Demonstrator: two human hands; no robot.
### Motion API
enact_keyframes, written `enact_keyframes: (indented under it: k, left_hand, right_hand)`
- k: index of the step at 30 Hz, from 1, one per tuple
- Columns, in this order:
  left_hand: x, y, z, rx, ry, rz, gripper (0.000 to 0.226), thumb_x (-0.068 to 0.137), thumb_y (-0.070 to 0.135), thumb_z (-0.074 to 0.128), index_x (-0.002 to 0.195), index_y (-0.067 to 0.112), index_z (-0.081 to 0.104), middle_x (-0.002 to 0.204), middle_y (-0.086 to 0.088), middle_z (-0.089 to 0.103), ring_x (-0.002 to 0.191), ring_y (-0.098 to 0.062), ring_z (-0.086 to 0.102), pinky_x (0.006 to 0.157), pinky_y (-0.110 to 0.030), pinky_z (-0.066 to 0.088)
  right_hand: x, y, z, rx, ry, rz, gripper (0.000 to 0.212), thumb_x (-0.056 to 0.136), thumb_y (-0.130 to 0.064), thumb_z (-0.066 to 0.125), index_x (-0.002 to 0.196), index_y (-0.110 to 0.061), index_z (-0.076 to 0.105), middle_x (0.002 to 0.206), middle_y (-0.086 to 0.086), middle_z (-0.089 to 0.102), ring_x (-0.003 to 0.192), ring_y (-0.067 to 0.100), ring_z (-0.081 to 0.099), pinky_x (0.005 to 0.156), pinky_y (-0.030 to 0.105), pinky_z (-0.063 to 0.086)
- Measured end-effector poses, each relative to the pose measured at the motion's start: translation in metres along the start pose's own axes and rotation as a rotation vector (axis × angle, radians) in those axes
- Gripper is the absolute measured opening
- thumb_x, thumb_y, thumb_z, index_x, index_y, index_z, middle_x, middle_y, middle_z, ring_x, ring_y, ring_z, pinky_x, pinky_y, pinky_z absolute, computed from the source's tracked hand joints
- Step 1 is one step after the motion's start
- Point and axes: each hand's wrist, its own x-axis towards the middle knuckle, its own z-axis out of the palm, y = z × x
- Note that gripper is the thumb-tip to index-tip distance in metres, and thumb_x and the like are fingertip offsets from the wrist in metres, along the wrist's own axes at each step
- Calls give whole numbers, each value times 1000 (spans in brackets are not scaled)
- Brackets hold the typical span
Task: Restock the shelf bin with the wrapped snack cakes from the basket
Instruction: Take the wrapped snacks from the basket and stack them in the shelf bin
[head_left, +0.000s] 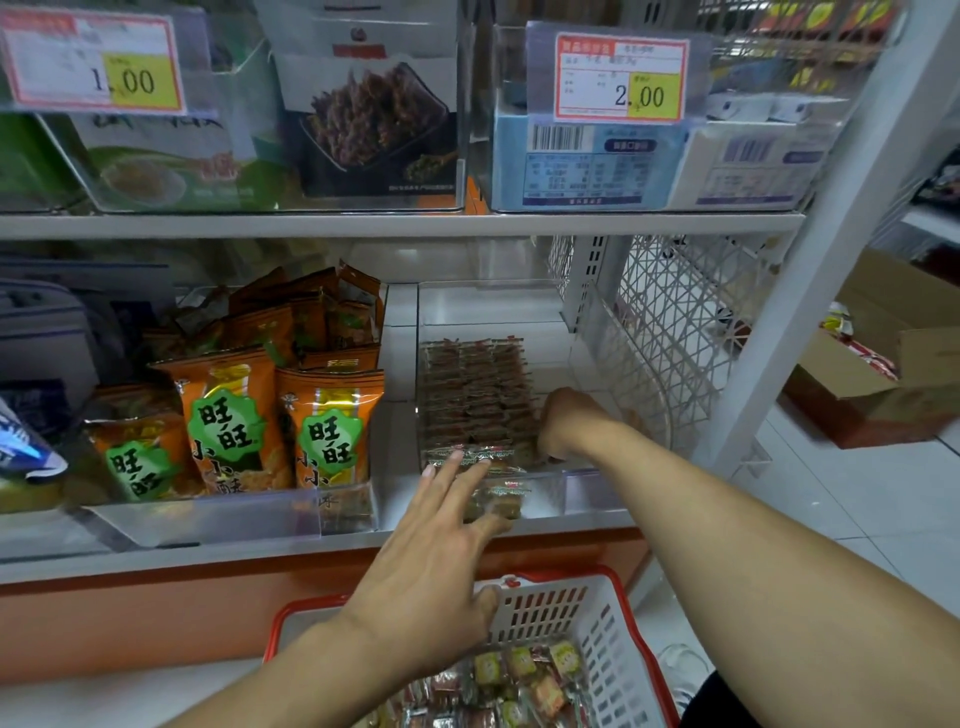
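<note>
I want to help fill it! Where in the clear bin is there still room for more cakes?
Room: the bare right side of the clear bin, between the cake rows and the wire mesh, past the right hand. The left side is packed.

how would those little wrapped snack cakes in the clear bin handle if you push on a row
The wrapped snack cakes stand on edge in tight rows, so a push probably slides or topples a row. Their shiny film looks slippery. They are small and likely light; the left hand steadies the front ones with straight fingers.
</note>
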Motion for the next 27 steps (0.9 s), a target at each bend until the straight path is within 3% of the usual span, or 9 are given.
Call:
enact_keyframes:
  k: [5,7,9,12,15,17,20,24,27]
  left_hand:
    - [-1,-3,2,-27,42,18,64,94,49,60,153,38,38,170,13,-12,132,2,-53,106,-22,-32]
    - [-3,-1,0,-57,83,20,60,94,46,62,150,40,42,170,14,-8,141,1,-44,109,-21,-28]
    - [-7,0,-3,-37,155,44,53,93,41,65,144,38,51,171,10,8,154,-5,-25,115,-21,-20]
    - [-14,-2,2,-30,281,132,37,87,29,72,124,30,69,152,8,49,153,-11,24,125,-27,16]
    - [-24,-3,14,-128,157,94,32,88,34,71,119,31,69,126,13,64,125,-8,52,104,-28,46]
    - [-32,-5,33,-130,-132,-1,37,91,41,70,127,33,64,131,12,64,122,-11,57,99,-28,47]
    - [-50,-17,72,-71,-542,-75,41,94,36,66,134,30,60,136,6,64,121,-16,60,103,-35,50]
    - [-77,-33,121,55,-814,-113,47,97,28,62,143,24,54,139,-4,61,124,-25,59,104,-40,50]
    - [-89,-42,145,44,-898,-171,53,98,24,60,149,20,47,149,-9,55,133,-29,54,107,-38,46]
  right_hand:
    - [-7,0,-3,-45,-41,-75,9,86,-1,59,83,-10,60,82,8,64,76,26,64,47,23,40]
    - [-12,0,-7,-41,-64,-84,11,88,-2,56,86,-8,65,86,11,69,80,29,68,51,27,49]
    - [-18,-2,-15,-63,-31,-81,17,91,-8,58,105,-5,68,106,17,72,94,32,70,66,32,55]
    - [-36,-6,-25,-21,238,-126,26,89,-12,59,115,-14,64,116,12,69,107,32,66,85,32,54]
    - [-68,-12,-25,127,472,-322,18,84,-10,55,92,-26,59,94,0,69,90,27,64,75,32,52]
    - [-96,-18,-13,159,360,-555,19,80,-7,55,82,-26,57,82,-7,68,82,21,63,74,37,54]
    - [-129,-16,35,8,36,-780,19,77,-8,57,78,-26,56,74,-10,65,74,13,60,68,36,51]
    - [-151,18,137,-338,-487,-675,18,86,-9,58,95,-26,59,81,-8,55,74,16,52,58,29,35]
    - [-154,61,204,-497,-697,-520,29,89,-4,60,115,-16,61,107,4,63,97,27,60,75,34,50]
